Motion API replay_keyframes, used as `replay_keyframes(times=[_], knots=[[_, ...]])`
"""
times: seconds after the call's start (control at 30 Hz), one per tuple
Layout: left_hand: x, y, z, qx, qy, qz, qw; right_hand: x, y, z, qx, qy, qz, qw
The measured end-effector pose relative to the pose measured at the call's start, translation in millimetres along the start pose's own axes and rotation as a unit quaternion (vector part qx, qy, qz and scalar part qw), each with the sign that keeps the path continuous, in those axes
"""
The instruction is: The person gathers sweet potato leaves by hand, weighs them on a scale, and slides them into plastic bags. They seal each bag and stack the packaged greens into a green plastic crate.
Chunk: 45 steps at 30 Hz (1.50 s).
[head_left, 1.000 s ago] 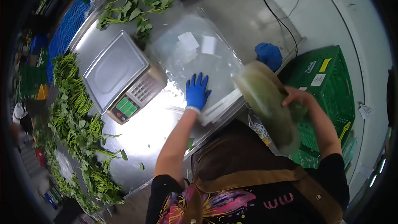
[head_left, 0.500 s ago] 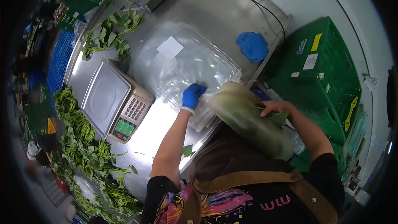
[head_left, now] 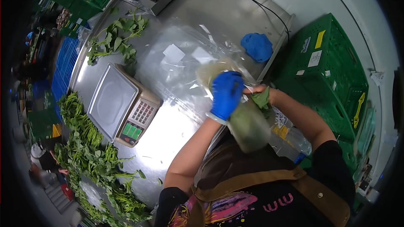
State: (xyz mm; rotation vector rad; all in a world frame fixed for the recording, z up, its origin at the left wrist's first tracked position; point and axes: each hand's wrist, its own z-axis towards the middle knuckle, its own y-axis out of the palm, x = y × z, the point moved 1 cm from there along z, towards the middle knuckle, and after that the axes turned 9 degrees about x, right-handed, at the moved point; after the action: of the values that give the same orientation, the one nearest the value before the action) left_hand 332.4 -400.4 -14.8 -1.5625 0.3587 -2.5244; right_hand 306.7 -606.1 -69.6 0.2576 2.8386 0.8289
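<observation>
A clear plastic bag of leafy greens [head_left: 251, 130], blurred by motion, hangs in front of my apron at the table's edge. My left hand [head_left: 227, 93], in a blue glove, is closed at the bag's upper part. Bare and partly hidden behind the glove and a leaf, my right hand [head_left: 263, 93] grips the bag from the other side. The green leaf [head_left: 261, 98] sticks out beside its fingers. Beyond my hands, a stack of flat clear bags [head_left: 168, 75] lies on the steel table, with a white label [head_left: 174, 53] on top.
A weighing scale [head_left: 122, 105] stands left of the bags. Loose greens [head_left: 90, 143] are heaped along the left edge, with another bunch [head_left: 120, 38] farther back. A crumpled blue glove [head_left: 256, 47] lies at the back right. Green crates [head_left: 324, 75] stand at the right.
My left hand has moved right from the bag stack to the filled bag. The filled bag has swung left and more upright, with my right hand shifting slightly left and up.
</observation>
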Motion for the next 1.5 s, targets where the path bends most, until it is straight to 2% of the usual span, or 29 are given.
replay_keyframes(times=[0.1,0.13,0.17,0.23,0.27,0.3,0.33,0.4,0.43,0.53,0.57,0.6,0.73,0.8,0.83,0.87,0.9,1.0,1.07,1.13,1.17,1.2,1.27,1.3,1.33,1.4,1.43,1.47,1.5], knots=[[27,-8,-10,-0.194,0.123,-0.003,0.973,13,-29,48,-0.171,-0.117,0.084,0.975],[29,-21,-12,-0.102,0.037,-0.043,0.993,14,-5,37,-0.222,-0.163,0.108,0.955],[28,-41,-13,-0.008,-0.046,-0.085,0.995,16,14,25,0.051,-0.137,0.041,0.988],[31,-67,-18,0.154,-0.226,-0.143,0.951,13,63,0,0.010,-0.190,0.009,0.982],[20,-72,-35,0.136,-0.360,-0.244,0.890,18,76,-1,-0.009,-0.213,-0.003,0.977],[10,-77,-54,0.141,-0.490,-0.327,0.796,21,78,11,0.030,-0.245,-0.023,0.969],[2,-79,-80,0.053,-0.562,-0.390,0.728,19,86,14,0.078,-0.266,-0.052,0.959],[29,-83,-102,0.033,-0.548,-0.368,0.751,12,102,19,0.176,-0.310,-0.104,0.928],[32,-87,-114,0.039,-0.572,-0.372,0.730,13,118,10,0.202,-0.381,-0.134,0.892],[37,-109,-142,0.073,-0.619,-0.418,0.661,44,150,0,0.263,-0.470,-0.360,0.761],[39,-119,-147,0.090,-0.618,-0.455,0.635,57,159,-17,0.183,-0.455,-0.317,0.812],[41,-125,-153,0.108,-0.614,-0.492,0.608,72,156,-19,0.173,-0.462,-0.293,0.819],[56,-140,-190,0.148,-0.611,-0.426,0.651,108,121,-32,0.118,-0.476,-0.218,0.844],[70,-147,-192,0.079,-0.556,-0.193,0.804,109,114,-38,0.096,-0.483,-0.196,0.848],[63,-148,-197,0.034,-0.543,-0.095,0.834,103,117,-42,0.180,-0.541,-0.343,0.746],[60,-143,-203,0.119,-0.578,-0.169,0.789,98,123,-47,0.237,-0.587,-0.414,0.654],[60,-138,-204,0.209,-0.598,-0.238,0.737,96,125,-44,0.280,-0.621,-0.414,0.603],[45,-143,-203,0.263,-0.598,-0.231,0.721,70,144,-37,0.365,-0.680,-0.466,0.433],[40,-147,-191,0.296,-0.576,-0.218,0.730,60,146,-32,0.341,-0.675,-0.515,0.403],[42,-162,-174,0.280,-0.558,-0.198,0.756,58,151,-26,0.246,-0.642,-0.559,0.464],[55,-172,-163,0.289,-0.563,-0.183,0.752,56,160,-34,0.222,-0.668,-0.500,0.504],[67,-187,-158,0.277,-0.504,-0.187,0.797,52,172,-56,0.219,-0.676,-0.477,0.517],[99,-218,-147,0.274,-0.415,-0.313,0.809,47,197,-100,0.216,-0.690,-0.428,0.542],[116,-222,-143,0.329,-0.434,-0.326,0.773,45,209,-117,0.171,-0.689,-0.360,0.605],[125,-225,-141,0.382,-0.448,-0.338,0.734,41,209,-115,0.165,-0.675,-0.381,0.610],[108,-222,-151,0.323,-0.414,-0.338,0.781,31,204,-106,0.153,-0.646,-0.423,0.617],[99,-222,-157,0.294,-0.430,-0.343,0.782,29,212,-99,0.163,-0.562,-0.395,0.709],[92,-224,-160,0.262,-0.445,-0.346,0.783,31,215,-106,0.132,-0.561,-0.334,0.746],[119,-224,-147,0.222,-0.391,-0.327,0.831,33,219,-121,0.099,-0.558,-0.274,0.777]])
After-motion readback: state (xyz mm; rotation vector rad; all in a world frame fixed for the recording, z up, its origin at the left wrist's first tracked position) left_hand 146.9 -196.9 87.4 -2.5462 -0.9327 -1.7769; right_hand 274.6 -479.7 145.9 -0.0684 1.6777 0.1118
